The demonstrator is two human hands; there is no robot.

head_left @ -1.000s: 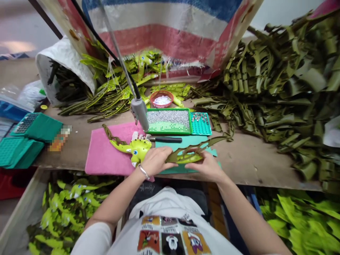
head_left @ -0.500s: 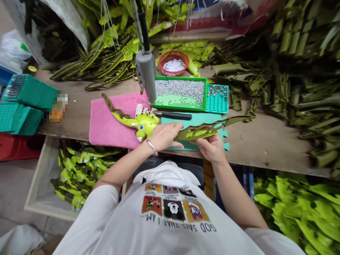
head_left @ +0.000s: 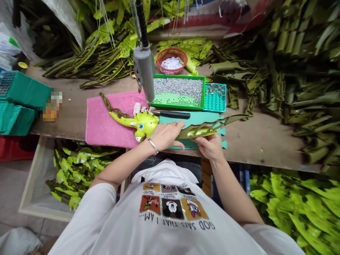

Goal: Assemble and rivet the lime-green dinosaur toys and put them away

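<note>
On the pink cloth [head_left: 111,131] and the teal mat [head_left: 183,142] lies a yellow-green toy dinosaur [head_left: 145,124] with a blue eye and a long olive part at its right. My left hand [head_left: 166,136] lies over the toy's body, thumb apart from the fingers, its fingertips on the olive part. With my right hand [head_left: 211,145] I pinch the lower edge of that olive part [head_left: 225,121]. A black-handled tool [head_left: 175,114] rests just above my left hand. Over the cloth's upper edge hangs a grey power driver [head_left: 144,72].
A green tray of screws [head_left: 177,90], a teal tray of metal pieces [head_left: 215,95] and a red basket [head_left: 172,60] stand behind. Olive parts [head_left: 276,85] are piled right. A bin [head_left: 32,184] of toys is lower left, green parts [head_left: 297,205] lower right.
The view has shifted slightly, so the bench things appear a little further left. Both hands keep nearly the same place on the toy.
</note>
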